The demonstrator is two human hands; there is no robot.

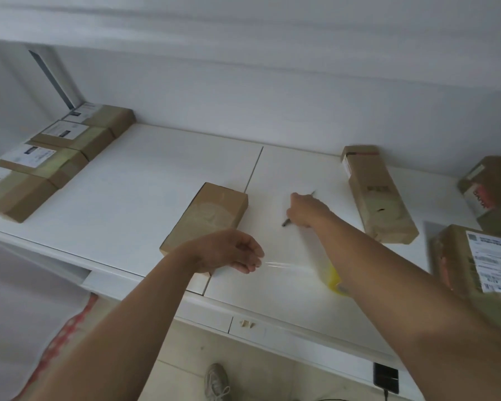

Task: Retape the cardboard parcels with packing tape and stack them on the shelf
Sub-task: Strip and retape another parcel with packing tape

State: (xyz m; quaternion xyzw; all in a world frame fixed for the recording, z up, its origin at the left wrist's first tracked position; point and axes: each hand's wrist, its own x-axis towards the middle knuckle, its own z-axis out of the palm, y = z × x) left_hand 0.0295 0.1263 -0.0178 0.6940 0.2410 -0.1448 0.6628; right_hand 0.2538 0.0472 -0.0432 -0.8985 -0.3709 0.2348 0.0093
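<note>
White shelving fills the view, a broad white shelf running under a pale wall. At its far left a row of four labelled parcels lies edge to edge, seemingly finished and put away. Near the middle, at the front edge, a small cardboard parcel lies flat with a patch of tape already showing on its top. The left hand hovers just in front of it, fingertips pinched on the free end of a clear strip of tape that stretches rightward to the yellowish tape roll, partly hidden under the right forearm. Further back, the right hand closes around a thin dark tool, likely a cutter or pen; blur hides which. To its right a long parcel and two more boxes wait.

The step appears to be severing a pulled length of tape. Next, the tool must be brought to the taut strip near the roll while the left hand keeps tension.
</note>
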